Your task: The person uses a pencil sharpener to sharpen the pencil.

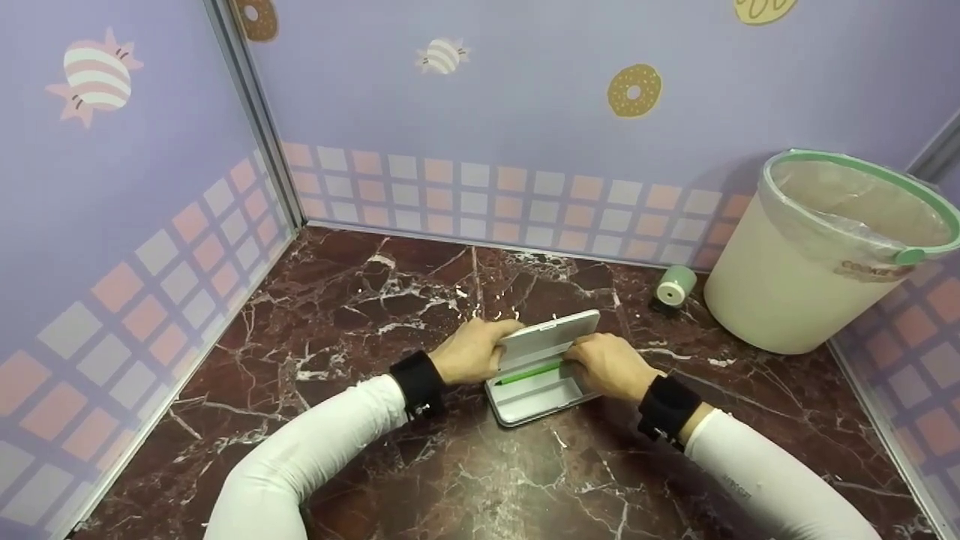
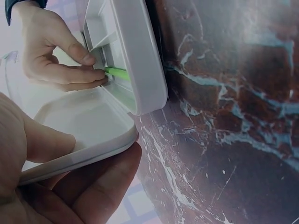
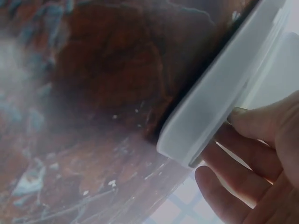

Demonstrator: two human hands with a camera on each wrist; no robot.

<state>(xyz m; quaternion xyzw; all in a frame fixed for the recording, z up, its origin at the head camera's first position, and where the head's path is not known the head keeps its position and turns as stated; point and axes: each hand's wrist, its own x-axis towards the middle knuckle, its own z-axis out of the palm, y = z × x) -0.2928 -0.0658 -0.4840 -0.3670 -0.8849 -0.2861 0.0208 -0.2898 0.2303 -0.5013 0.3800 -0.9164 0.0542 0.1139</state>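
Observation:
A white pencil case [image 1: 536,405] lies on the marbled table with its lid [image 1: 551,334] raised. My left hand [image 1: 472,350] grips the lid's left end; its thumb [image 2: 51,142] lies on the inner face and other fingers are behind. A green pencil [image 1: 529,374] lies slantwise inside the case, dark tip to the left. My right hand [image 1: 611,365] reaches into the case's right side, its fingers curled at the pencil's other end. In the right wrist view the case's side wall [image 3: 210,93] hides the pencil, and the thumb [image 3: 252,122] is beside the rim.
A small green cylinder [image 1: 675,286] with a hole in its pale end, like a pencil sharpener, lies near the back wall. To its right stands a cream bin [image 1: 787,277] with a green rim and clear liner. White crumbs [image 1: 461,293] are scattered behind the case.

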